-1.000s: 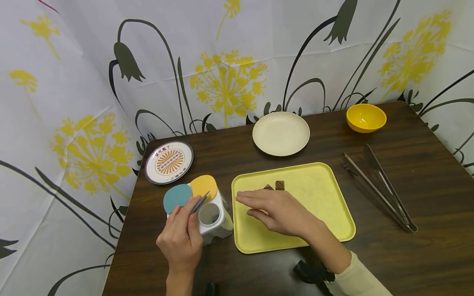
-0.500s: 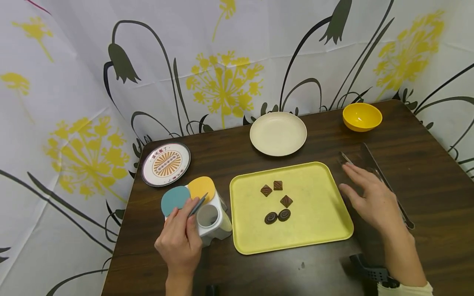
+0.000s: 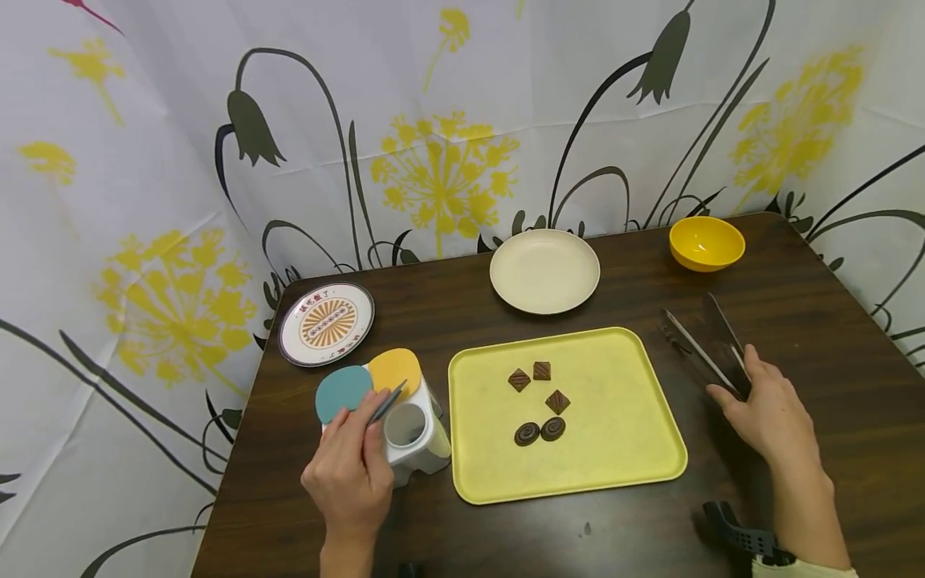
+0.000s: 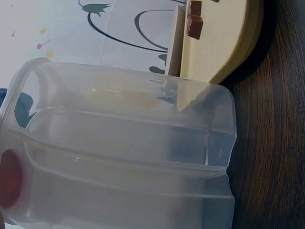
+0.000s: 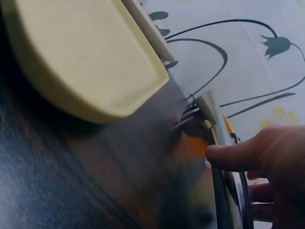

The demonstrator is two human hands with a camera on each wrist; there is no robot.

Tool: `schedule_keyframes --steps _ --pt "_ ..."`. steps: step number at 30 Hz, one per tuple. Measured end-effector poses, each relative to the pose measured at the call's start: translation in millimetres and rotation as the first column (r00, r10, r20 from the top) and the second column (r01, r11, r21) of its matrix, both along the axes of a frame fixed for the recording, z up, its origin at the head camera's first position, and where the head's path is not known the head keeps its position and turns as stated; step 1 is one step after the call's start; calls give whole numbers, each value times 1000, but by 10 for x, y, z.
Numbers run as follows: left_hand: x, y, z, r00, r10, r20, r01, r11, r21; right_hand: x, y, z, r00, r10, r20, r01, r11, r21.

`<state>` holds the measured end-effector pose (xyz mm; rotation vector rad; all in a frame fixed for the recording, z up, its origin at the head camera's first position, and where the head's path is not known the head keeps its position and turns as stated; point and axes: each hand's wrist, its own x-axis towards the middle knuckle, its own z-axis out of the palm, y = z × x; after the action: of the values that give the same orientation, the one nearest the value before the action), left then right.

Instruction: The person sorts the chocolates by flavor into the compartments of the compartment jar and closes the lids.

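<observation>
In the head view my left hand (image 3: 350,474) pinches a thin grey lid (image 3: 388,401) held up beside the round opening of a multi-compartment container (image 3: 415,461). A teal lid (image 3: 343,392) and a yellow lid (image 3: 394,371) cover other compartments. The left wrist view shows the translucent container wall (image 4: 133,143) and a red lid (image 4: 10,179). On the right, my right hand (image 3: 776,417) grips metal tongs (image 3: 699,350), thumb on one side and fingers on the other. Three square chocolates (image 3: 542,371) and two dark oval chocolates (image 3: 553,429) lie on the yellow tray (image 3: 621,449).
A cream plate (image 3: 545,271) stands behind the tray, and a yellow bowl (image 3: 706,243) at the back right. A patterned plate (image 3: 327,324) sits at the back left. The dark wooden table (image 3: 549,546) ends at a flower-printed curtain (image 3: 448,80).
My right hand has moved from above the tray to the right and taken hold of the tongs, uncovering the chocolates. The left hand keeps its place with the grey lid.
</observation>
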<state>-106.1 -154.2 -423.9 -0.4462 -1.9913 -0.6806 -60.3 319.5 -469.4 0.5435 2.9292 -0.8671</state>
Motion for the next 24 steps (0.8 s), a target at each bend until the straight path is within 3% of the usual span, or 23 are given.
schedule_keyframes --steps 11,19,24 --pt "-7 -5 6 1000 7 -18 -7 1000 6 4 14 -124 997 -15 -70 11 998 -56" --pt "-5 6 18 1000 6 -24 -6 1000 13 12 -36 -49 991 -81 -103 82 997 5" --pt "4 -2 12 1000 4 -18 -4 1000 13 -6 -104 22 979 -47 -199 46 999 -10"
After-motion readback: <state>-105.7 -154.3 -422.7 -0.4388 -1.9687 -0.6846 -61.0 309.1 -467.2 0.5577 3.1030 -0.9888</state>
